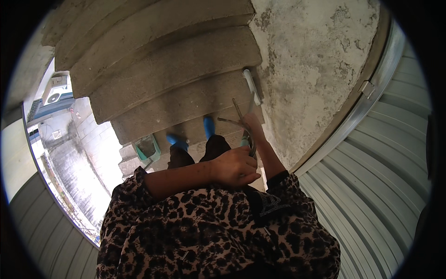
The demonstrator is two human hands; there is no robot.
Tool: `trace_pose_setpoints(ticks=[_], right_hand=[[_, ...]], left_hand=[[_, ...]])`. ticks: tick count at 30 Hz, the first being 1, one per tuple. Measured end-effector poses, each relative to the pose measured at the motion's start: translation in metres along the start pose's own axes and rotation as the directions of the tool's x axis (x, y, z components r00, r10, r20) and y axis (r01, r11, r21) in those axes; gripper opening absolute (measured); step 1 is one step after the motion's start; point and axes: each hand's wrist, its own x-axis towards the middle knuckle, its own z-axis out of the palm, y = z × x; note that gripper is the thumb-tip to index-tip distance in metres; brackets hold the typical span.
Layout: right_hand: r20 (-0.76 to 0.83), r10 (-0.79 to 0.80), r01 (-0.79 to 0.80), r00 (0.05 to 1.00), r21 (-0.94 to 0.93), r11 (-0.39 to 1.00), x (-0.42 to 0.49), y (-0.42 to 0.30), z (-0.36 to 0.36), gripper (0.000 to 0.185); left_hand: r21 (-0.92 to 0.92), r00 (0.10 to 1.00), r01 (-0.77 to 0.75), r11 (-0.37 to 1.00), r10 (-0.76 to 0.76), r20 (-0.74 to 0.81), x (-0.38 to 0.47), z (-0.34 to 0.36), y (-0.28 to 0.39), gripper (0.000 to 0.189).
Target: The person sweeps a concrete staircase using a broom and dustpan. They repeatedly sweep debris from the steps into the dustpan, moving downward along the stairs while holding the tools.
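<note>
My left hand [233, 166] reaches across my body from the left, its fingers closed around the lower end of a dark, curved, cord-like or rod-like thing [251, 139]. Two thin ends of that thing stick out and cross beyond my hands. A pale green part [245, 141] shows beside it, close to my left fingers. Further out, my right hand [251, 123] is blurred next to the same thing; its fingers and grip are not clear. Past it, a whitish tube-like object [251, 86] lies on the step against the wall.
Concrete steps [167, 62] rise ahead of my feet in blue footwear [209, 127]. A green dustpan [148, 150] is at the left. A peeling wall [313, 69] and ribbed metal panels [369, 157] bound the right; the stair's left edge overlooks a bright paved area [83, 139].
</note>
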Motion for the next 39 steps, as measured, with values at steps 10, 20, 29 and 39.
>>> trace_pose_setpoints(ticks=[10,20,29,39], right_hand=[[0.013,-0.135,0.135,0.991,0.013,0.991,-0.004,-0.027,-0.025,0.016],[0.109,0.045,-0.062,0.993,0.162,0.985,0.033,0.005,0.016,0.021],[-0.024,-0.015,0.012,1.000,-0.149,0.989,0.006,-0.022,-0.001,0.020],[0.130,-0.221,0.222,0.967,0.006,0.975,-0.001,-0.081,0.051,0.022]], left_hand=[[0.007,0.999,0.042,0.999,-0.042,0.010,0.005,-0.005,0.019,0.028],[-0.031,0.969,0.238,0.971,-0.239,-0.057,-0.004,-0.006,-0.028,0.030],[-0.026,0.995,0.100,0.995,-0.100,-0.014,-0.021,-0.018,0.003,0.027],[0.091,0.983,0.070,0.993,-0.054,-0.175,-0.078,-0.029,0.040,0.028]])
